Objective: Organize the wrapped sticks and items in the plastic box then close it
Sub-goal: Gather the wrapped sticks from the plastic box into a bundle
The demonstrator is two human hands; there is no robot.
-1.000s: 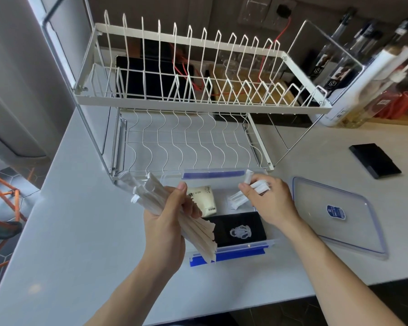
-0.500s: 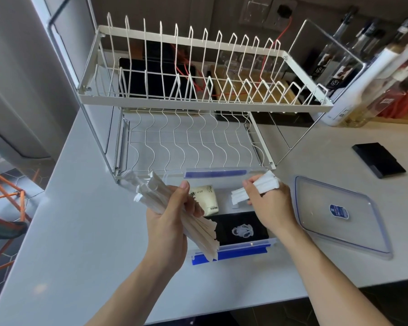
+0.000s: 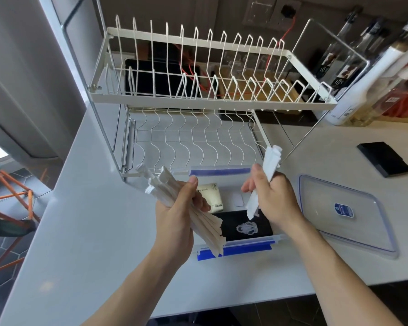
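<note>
An open clear plastic box (image 3: 236,244) with blue latches stands on the white counter in front of the dish rack. Inside lie a black packet with a white figure (image 3: 246,225) and a cream sachet (image 3: 211,196). My left hand (image 3: 177,220) grips a thick bundle of paper-wrapped sticks (image 3: 163,191), slanted over the box's left end. My right hand (image 3: 273,198) grips a smaller bunch of white wrapped sticks (image 3: 267,170), held nearly upright above the box's right side. The clear lid (image 3: 353,231) with a blue label lies flat to the right of the box.
A two-tier white wire dish rack (image 3: 198,100) stands just behind the box. Bottles (image 3: 368,76) crowd the back right corner. A black flat pad (image 3: 384,158) lies on the counter at the right. The counter's edge runs along the left, above an orange-framed stool (image 3: 7,203).
My right hand has lifted its small bunch of white sticks out of the box and turned it from lying sideways to nearly upright. My left hand and its bundle have barely moved.
</note>
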